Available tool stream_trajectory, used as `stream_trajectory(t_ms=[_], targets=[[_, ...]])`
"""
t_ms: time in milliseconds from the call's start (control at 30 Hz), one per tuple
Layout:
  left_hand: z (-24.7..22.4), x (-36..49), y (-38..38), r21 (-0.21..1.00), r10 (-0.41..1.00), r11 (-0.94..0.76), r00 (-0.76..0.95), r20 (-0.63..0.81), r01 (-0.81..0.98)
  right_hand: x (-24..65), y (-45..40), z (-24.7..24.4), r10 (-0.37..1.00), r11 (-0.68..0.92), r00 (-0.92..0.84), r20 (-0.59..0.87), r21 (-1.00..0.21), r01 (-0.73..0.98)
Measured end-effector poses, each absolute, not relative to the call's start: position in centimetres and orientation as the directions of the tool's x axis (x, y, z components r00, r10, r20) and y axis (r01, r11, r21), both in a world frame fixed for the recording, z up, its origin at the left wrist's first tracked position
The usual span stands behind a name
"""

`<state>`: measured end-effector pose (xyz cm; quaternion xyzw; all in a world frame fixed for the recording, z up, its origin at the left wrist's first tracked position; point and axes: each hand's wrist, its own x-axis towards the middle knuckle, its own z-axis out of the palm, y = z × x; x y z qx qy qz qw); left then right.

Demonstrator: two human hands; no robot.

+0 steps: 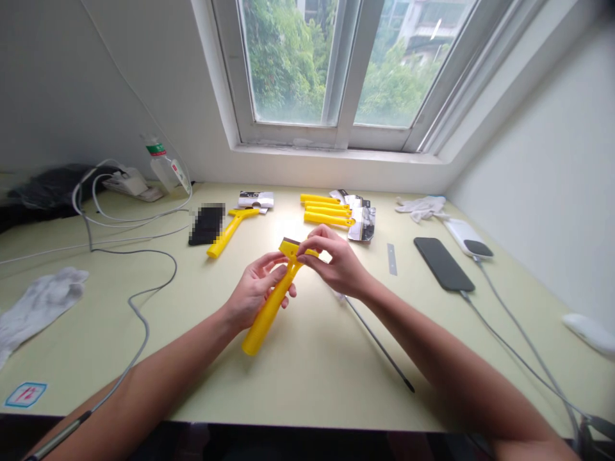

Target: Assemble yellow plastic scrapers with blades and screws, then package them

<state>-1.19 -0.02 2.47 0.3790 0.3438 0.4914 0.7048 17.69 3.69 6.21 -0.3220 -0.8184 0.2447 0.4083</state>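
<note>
My left hand (262, 285) is wrapped round the neck of a yellow scraper (269, 314), its handle slanting down toward me. A dark strip shows along the top edge of the scraper's head. With thumb and fingertips pinched together, my right hand (331, 256) grips the right side of that head and hides part of it. Whether a small part sits between those fingertips, I cannot tell. Partly under my right wrist lies a screwdriver (377, 339) with a long thin dark shaft. To the right, a flat metal blade (393, 259) with holes rests on the table.
Another yellow scraper (233, 234) lies at left beside a black pouch-like item (206, 225) and a card packet (256, 200). Several packaged scrapers (329, 211) lie at the back. Phone (444, 264), power bank (468, 239), gloves (45, 307), bottle (166, 168) and cables surround the work area.
</note>
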Motion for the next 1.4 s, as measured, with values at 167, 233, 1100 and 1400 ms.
stream_trajectory(t_ms=[167, 233, 1100, 1400], targets=[[2.3, -1.0, -0.3, 0.885, 0.935, 0.222, 0.348, -0.074, -0.409, 17.5, 3.7, 5.3, 0.729, 0.672, -0.435, 0.528, -0.674, 0.307], [2.2, -1.0, -0.3, 0.89, 0.93, 0.227, 0.359, -0.078, -0.396, 17.5, 3.8, 5.2, 0.734, 0.668, -0.428, 0.528, -0.676, 0.312], [0.8, -2.0, 1.5, 0.869, 0.957, 0.257, 0.236, -0.169, -0.422, 20.5, 5.1, 5.3, 0.857, 0.425, -0.43, -0.285, -0.084, 0.902], [0.8, -1.9, 1.2, 0.879, 0.957, 0.24, 0.254, -0.142, -0.412, 24.4, 5.0, 11.5, 0.86, 0.319, -0.508, 0.05, -0.83, 0.458]])
